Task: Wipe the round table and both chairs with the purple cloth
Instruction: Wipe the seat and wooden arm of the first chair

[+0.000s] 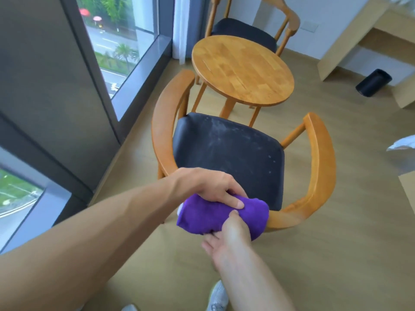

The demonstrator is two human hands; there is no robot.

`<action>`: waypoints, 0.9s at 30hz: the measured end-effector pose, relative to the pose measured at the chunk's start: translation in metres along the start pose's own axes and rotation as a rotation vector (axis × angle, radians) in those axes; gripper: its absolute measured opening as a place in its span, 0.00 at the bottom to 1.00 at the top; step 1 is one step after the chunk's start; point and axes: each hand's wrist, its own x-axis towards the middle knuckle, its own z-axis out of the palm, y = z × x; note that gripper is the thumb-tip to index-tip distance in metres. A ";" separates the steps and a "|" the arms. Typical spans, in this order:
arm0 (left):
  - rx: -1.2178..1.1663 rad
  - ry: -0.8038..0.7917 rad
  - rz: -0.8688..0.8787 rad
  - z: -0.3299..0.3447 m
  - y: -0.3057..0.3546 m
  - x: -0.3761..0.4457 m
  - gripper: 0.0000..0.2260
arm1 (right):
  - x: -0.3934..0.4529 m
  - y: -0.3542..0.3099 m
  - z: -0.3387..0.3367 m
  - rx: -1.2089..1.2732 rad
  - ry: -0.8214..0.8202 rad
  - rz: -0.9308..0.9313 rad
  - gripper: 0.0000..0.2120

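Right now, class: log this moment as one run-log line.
left hand: grips purple cloth | right hand: grips cloth | near chair: seat dusty | round table: bare

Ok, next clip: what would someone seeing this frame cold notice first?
The bright purple cloth, bunched low in the middle of the frame, gripped by the left hand from above and the right hand from below, over the back rail of the near chair. Next, that chair's black seat shows pale dusty smears. Beyond it stands the round wooden table, with the second chair behind.
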 end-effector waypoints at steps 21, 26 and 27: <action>-1.467 1.432 -0.896 0.113 -0.016 -0.003 0.16 | -0.004 -0.082 0.092 -1.682 -0.273 -0.753 0.26; -1.771 1.510 -0.842 0.092 -0.027 0.013 0.20 | 0.014 -0.085 0.110 -1.597 -0.332 -0.722 0.25; -1.764 1.517 -0.843 0.087 -0.033 0.011 0.20 | 0.017 -0.085 0.115 -1.565 -0.333 -0.712 0.25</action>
